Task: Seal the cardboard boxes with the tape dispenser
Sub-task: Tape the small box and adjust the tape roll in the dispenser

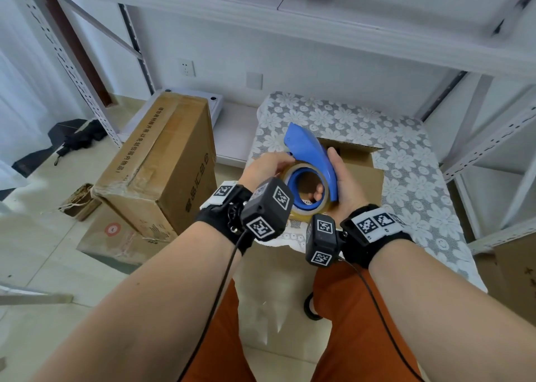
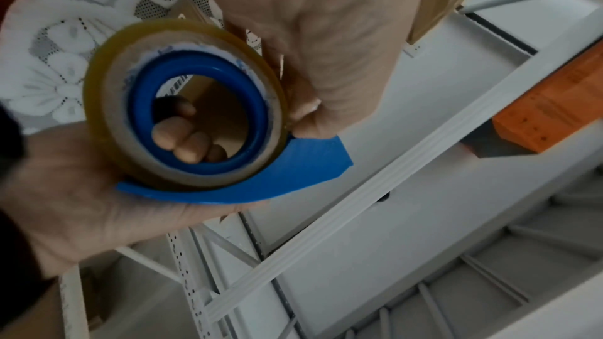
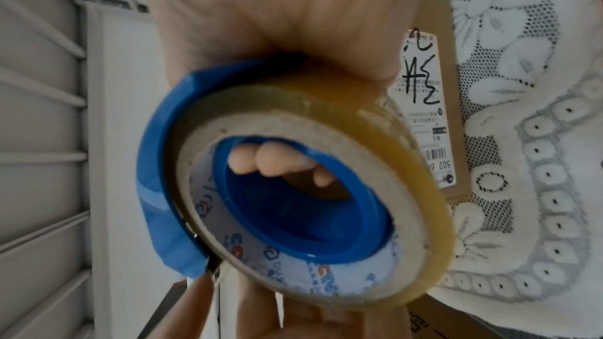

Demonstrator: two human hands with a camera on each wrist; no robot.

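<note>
**Dispenser held in both hands above the open box**

Right hand (image 1: 346,184) grips the blue plastic tape dispenser (image 1: 314,152) — fingers curled through the hub, over the clear tape roll (image 2: 182,102). Left hand (image 1: 269,168) pinches at the roll's rim by the blade end. Beneath — open brown cardboard box (image 1: 362,175) on the lace-covered table (image 1: 406,155). Farther left, large taped carton (image 1: 162,164) on the floor.

Tape dispenser (image 1: 311,161) between both hands, above the box (image 1: 359,175) on the table (image 1: 406,149) (bigger carton (image 1: 162,161) left).
</note>
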